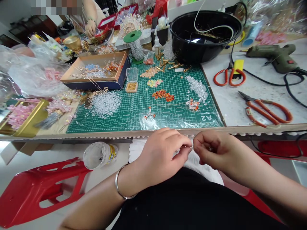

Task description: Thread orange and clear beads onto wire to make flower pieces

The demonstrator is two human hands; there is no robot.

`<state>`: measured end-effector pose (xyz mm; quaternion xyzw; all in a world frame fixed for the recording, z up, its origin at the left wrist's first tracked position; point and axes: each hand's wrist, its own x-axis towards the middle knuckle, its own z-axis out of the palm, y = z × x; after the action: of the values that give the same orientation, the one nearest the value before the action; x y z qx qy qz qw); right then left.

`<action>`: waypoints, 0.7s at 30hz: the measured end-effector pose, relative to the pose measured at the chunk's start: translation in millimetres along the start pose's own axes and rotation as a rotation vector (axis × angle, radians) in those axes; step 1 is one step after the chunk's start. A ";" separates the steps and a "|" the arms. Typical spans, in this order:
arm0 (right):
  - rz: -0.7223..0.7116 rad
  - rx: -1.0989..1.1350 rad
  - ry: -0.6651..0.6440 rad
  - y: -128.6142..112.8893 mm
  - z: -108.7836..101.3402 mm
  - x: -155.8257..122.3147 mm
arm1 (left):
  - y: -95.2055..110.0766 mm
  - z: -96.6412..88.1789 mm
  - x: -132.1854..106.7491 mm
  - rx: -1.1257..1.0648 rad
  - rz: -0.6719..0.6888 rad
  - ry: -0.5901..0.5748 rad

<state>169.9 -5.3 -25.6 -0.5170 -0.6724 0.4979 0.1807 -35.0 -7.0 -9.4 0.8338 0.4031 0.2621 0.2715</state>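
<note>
My left hand [165, 153], with a silver bangle on its wrist, is closed in a pinch just below the table edge. Close beside it, fingertips almost meeting, my right hand [213, 148] is curled shut as well. Something tiny and pale shows between the two hands, too small to name. Nearest on the green cutting mat [115, 124] lies a small branched sprig of orange and clear beads [150, 113]. Behind it are orange beads [163, 95], and to the right a beaded cluster [193, 104]. Clear beads form a pile [105, 103] on the left and another patch [198, 88] on the right.
Red-handled pliers [266, 108], red-handled scissors [230, 76] and a glue gun [275, 56] lie on the right. A black basin [203, 48] and a box [96, 83] stand behind the mat. A red stool [21, 191] is at lower left. Another person's hand [90, 28] is at the back.
</note>
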 end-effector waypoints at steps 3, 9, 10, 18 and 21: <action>-0.075 -0.087 0.060 -4.1 2.7 -2.6 | 2.8 -3.7 1.0 -0.137 -0.163 -0.080; 0.030 0.050 -0.059 -5.2 0.3 -2.6 | 3.8 -2.8 -0.3 -0.202 -0.209 -0.093; 0.058 0.120 -0.123 -4.4 -2.5 -1.8 | 3.4 -2.6 -0.4 -0.230 -0.220 -0.085; 0.171 0.541 0.050 17.8 -32.9 4.8 | -3.8 -8.9 -1.2 -0.631 -0.514 -0.151; 0.149 0.345 0.210 20.1 -42.8 4.9 | -2.3 -10.6 -1.1 -0.617 -0.498 -0.151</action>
<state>210.8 19.1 -25.4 -0.5759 -0.5144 0.5610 0.2984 -43.7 -4.2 -3.6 0.6069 0.4739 0.2351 0.5932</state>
